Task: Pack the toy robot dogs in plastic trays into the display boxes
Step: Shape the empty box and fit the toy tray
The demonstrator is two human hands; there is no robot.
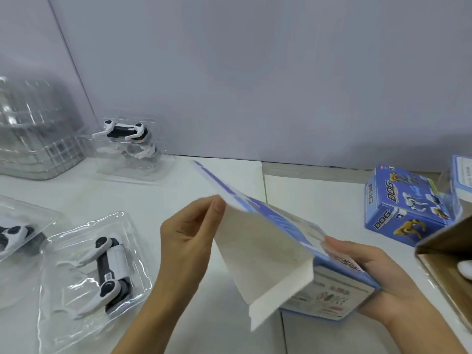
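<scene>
A flattened blue display box (pixel 270 251) with a white inside is held up over the table between both hands. My left hand (pixel 189 236) pinches its upper left edge with thumb and fingers. My right hand (pixel 367 277) grips its lower right end from beneath. A white and black toy robot dog (pixel 108 272) lies in a clear plastic tray (pixel 76 305) at the lower left. Another dog in a tray (pixel 15 233) shows at the left edge. A third dog (pixel 127 135) in a tray stands at the back by the wall.
A stack of clear empty trays (pixel 33 129) stands at the back left. An assembled blue DOG box (pixel 408 203) sits at the right, with another box (pixel 462 177) behind it. A brown cardboard carton (pixel 449 251) is open at the right edge. The white table (pixel 319 195) meets a grey wall.
</scene>
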